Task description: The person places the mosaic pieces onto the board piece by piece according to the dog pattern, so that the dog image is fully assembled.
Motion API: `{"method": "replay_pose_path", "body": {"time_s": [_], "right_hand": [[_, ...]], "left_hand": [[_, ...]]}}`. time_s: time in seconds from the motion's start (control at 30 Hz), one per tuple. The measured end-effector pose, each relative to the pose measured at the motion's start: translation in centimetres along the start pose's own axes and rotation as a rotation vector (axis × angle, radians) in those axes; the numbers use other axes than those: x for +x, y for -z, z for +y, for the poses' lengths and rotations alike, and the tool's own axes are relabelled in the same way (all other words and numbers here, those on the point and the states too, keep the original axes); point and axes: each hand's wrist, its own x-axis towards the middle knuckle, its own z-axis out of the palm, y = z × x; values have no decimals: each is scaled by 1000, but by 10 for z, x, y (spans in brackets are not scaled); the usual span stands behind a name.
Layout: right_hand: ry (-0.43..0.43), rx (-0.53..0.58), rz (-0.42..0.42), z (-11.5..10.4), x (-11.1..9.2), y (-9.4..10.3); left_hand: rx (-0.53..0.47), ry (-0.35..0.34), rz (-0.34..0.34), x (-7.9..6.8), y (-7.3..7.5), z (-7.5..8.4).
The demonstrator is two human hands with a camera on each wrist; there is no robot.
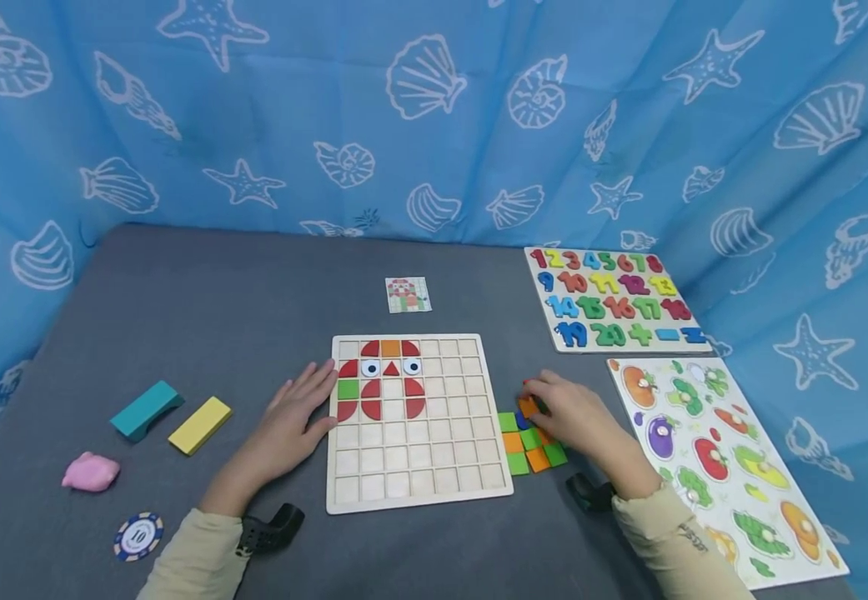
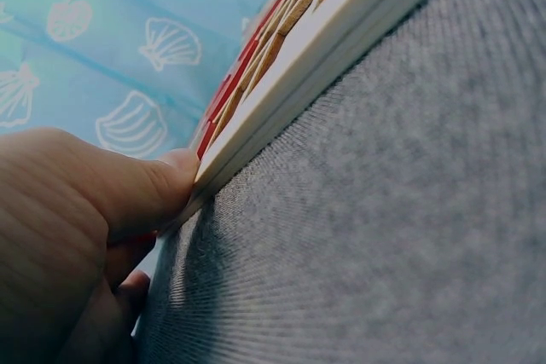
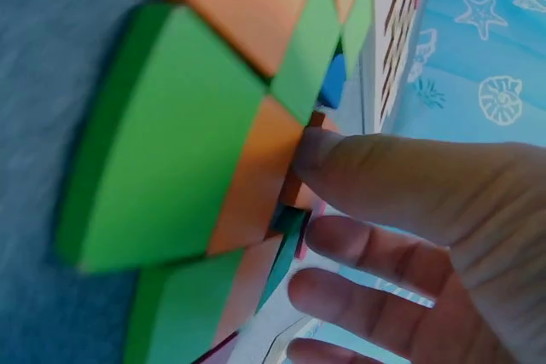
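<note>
A pale wooden grid board (image 1: 418,467) lies in the middle of the table. Its upper left cells hold red quarter-round pieces (image 1: 371,409), a red triangle, an orange square, a green square and two eye discs (image 1: 370,367). My left hand (image 1: 294,421) rests along the board's left edge with fingers extended; its thumb (image 2: 162,185) touches that edge. Right of the board lies a cluster of green and orange square tiles (image 1: 529,439), with some blue showing. At the cluster's far side my right hand (image 1: 569,414) pinches an orange square tile (image 3: 299,189), partly hidden by the thumb.
A small picture card (image 1: 408,295) lies beyond the board. At right are a number puzzle (image 1: 614,300) and a vegetable puzzle (image 1: 726,467). A teal block (image 1: 144,410), yellow block (image 1: 200,425), pink pig figure (image 1: 91,472) and poker chip (image 1: 137,537) lie left.
</note>
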Motion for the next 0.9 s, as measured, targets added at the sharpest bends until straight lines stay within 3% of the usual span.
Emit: {"method": "replay_pose_path", "body": {"time_s": [0.23, 0.43, 0.67, 0.9], "right_hand": [[-25, 43, 116, -23, 13, 8], [128, 58, 171, -71, 36, 7], [303, 2, 125, -123, 58, -3], [322, -16, 87, -141, 70, -9]], "left_hand": [[-5, 8, -6, 0, 2, 2], [-9, 2, 3, -2, 2, 2], [-19, 7, 7, -2, 1, 3], [-19, -10, 44, -3, 2, 3]]}}
